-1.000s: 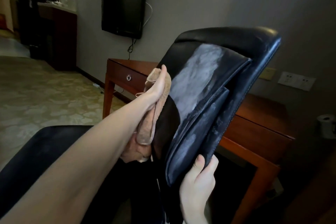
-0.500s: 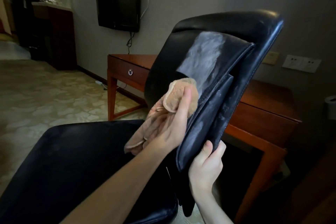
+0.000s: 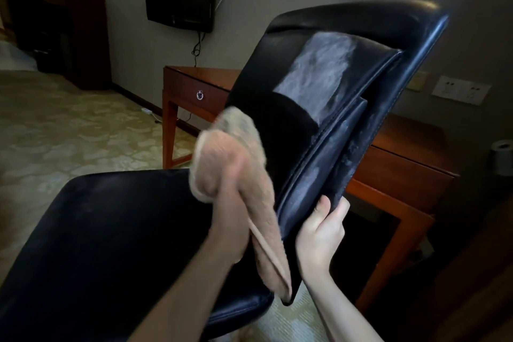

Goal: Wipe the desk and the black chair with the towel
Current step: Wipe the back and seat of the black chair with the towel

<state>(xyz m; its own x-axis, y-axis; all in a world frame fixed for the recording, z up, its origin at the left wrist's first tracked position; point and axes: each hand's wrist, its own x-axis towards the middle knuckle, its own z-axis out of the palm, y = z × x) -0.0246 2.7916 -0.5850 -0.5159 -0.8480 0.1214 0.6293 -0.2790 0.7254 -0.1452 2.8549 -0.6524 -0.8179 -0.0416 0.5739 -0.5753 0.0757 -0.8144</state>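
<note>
Black chair: centre frame, dusty patch on backrest.
Left grip: blurred, grasping pinkish towel against backrest.
Right grip: clasping backrest's lower edge.

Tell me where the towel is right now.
Centre of the head view: the towel is held in the left hand at the lower left of the black chair's backrest, above the seat.

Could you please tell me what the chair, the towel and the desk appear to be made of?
The chair looks like black leather or faux leather, glossy; highlights along the top edge and stitched seams suggest it. The towel is soft beige terry-like cloth, fuzzy and drooping limply. The desk looks like reddish-brown wood or veneer, smooth and varnished, with a faint sheen.
</note>
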